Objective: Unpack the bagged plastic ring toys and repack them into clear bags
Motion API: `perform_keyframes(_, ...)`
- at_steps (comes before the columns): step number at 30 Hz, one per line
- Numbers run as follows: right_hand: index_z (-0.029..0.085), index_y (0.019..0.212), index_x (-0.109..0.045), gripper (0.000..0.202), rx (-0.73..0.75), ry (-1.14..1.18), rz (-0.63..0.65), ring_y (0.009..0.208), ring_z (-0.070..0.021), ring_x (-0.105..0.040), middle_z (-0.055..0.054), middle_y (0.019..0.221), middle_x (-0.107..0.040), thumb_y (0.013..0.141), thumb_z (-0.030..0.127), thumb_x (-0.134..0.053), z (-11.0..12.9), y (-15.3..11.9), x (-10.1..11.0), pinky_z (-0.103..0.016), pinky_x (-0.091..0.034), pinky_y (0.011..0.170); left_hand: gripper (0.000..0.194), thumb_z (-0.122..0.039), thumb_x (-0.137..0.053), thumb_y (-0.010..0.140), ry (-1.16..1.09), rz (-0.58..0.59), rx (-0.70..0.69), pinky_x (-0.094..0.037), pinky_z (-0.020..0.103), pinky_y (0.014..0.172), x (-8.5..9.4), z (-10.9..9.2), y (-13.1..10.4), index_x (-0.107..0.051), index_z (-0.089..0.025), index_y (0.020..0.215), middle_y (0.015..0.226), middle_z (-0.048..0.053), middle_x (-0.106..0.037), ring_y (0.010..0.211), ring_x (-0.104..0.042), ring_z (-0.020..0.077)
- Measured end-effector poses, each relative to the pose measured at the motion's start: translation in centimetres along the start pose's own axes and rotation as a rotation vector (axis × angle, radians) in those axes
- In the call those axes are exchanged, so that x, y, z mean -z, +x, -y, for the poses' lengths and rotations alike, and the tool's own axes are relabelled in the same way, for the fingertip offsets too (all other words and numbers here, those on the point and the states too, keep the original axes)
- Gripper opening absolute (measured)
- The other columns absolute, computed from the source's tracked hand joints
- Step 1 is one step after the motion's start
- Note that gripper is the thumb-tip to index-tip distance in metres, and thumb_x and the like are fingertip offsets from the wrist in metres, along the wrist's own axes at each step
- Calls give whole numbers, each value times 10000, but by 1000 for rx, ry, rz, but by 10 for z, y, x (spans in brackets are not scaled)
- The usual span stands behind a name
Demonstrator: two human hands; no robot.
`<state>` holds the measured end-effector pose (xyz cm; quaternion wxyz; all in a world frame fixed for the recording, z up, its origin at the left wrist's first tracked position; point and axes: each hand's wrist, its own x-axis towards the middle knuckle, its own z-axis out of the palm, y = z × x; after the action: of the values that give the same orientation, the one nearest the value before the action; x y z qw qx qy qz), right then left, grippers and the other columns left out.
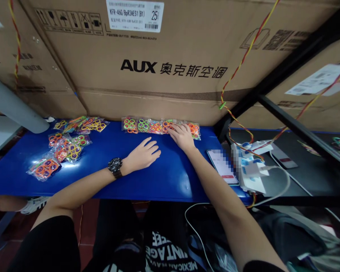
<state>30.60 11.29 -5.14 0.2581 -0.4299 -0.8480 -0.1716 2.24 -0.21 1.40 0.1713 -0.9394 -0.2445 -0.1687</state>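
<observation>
Small clear packets of colourful rings [143, 125] lie in a row along the back of the blue tabletop [164, 177], against a large cardboard box. My right hand [183, 136] rests over the right part of that row, its fingers stretched out on the packets and partly covering them. Just in front of the row, my left hand [141, 154] hovers or lies on the blue surface with fingers extended and nothing in it. A black watch [115, 167] is on the left wrist. More ring packets [73, 149] form a loose pile at the left, one with orange rings [47, 169] nearest me.
The AUX cardboard box [172, 83] walls off the back. To the right are a phone [222, 166], a power strip [253, 183] with white plugs and cables, and a black metal frame [294, 71]. A grey post [17, 102] slants at the left. Twisted red-yellow wire [246, 53] hangs down.
</observation>
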Motion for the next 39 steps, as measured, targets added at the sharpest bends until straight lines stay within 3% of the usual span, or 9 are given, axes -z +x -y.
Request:
perform_keyframes(5, 278, 1356, -732, 327, -29, 59, -32, 1258, -295, -646, -105, 1385, -737, 1060, 304, -596, 3, 4, -7, -522, -410, 1146, 239, -293, -561, 1081, -91, 1, 23, -442, 523, 1216, 29, -20, -36, -759, -182, 1156, 1102, 85, -796, 1188, -693, 262)
perform_keyframes(8, 279, 1356, -718, 335, -55, 93, -93, 1261, -300, -644, -107, 1391, -723, 1051, 361, -608, 6, 0, -8, -528, -410, 1150, 206, -283, -601, 1062, -129, -28, 161, -455, 501, 1211, 38, -17, -70, -765, -212, 1165, 1106, 61, -806, 1164, -708, 243)
perform_keyframes(16, 286, 1340, -724, 343, -160, 191, -172, 1193, -317, -665, -122, 1318, -729, 1025, 384, -631, 10, -5, 0, -511, -488, 1048, 313, -398, -623, 1034, 54, -133, 935, -498, 578, 1143, 63, 38, -198, -735, -231, 1273, 1377, 141, -714, 1302, -657, 346)
perform_keyframes(18, 286, 1326, -733, 338, -168, 209, -182, 1178, -320, -672, -122, 1304, -734, 1021, 394, -636, 12, -5, 0, -509, -497, 1032, 383, -444, -614, 1034, 112, -121, 1053, -458, 586, 1181, 74, 51, -225, -700, -232, 1341, 1456, 147, -665, 1363, -617, 364)
perform_keyframes(21, 278, 1302, -745, 321, -160, 239, -182, 1171, -317, -680, -120, 1298, -744, 1020, 387, -637, 15, -6, -1, -504, -501, 1024, 580, -551, -623, 1007, 144, -28, 1095, -321, 664, 1257, 83, 67, -251, -592, -235, 1492, 1620, 155, -532, 1490, -499, 410)
perform_keyframes(23, 276, 1284, -752, 306, -152, 255, -162, 1160, -315, -688, -119, 1280, -755, 1023, 372, -626, 17, -7, -2, -499, -507, 1013, 710, -609, -617, 984, 130, 61, 1094, -241, 729, 1264, 83, 74, -261, -504, -230, 1574, 1701, 173, -423, 1551, -409, 444)
perform_keyframes(26, 273, 1256, -766, 295, -152, 261, -132, 1127, -319, -701, -121, 1230, -774, 1027, 366, -605, 19, -8, -1, -502, -520, 983, 740, -584, -584, 989, 118, 137, 1096, -237, 736, 1262, 79, 79, -268, -450, -222, 1620, 1727, 176, -376, 1587, -342, 462)
perform_keyframes(33, 256, 1211, -785, 292, -149, 245, -126, 1084, -321, -713, -130, 1177, -792, 1026, 372, -592, 19, -11, -4, -499, -529, 948, 652, -298, -533, 962, 56, 151, 1047, -307, 613, 1298, 71, 72, -266, -484, -185, 1603, 1721, 144, -402, 1597, -363, 382)
perform_keyframes(39, 234, 1147, -800, 280, -124, 228, -109, 1049, -316, -722, -139, 1146, -799, 1016, 389, -608, 17, -14, -11, -495, -530, 942, 651, -228, -507, 980, 3, 116, 1006, -378, 532, 1280, 67, 68, -263, -445, -154, 1624, 1724, 166, -387, 1564, -431, 338)
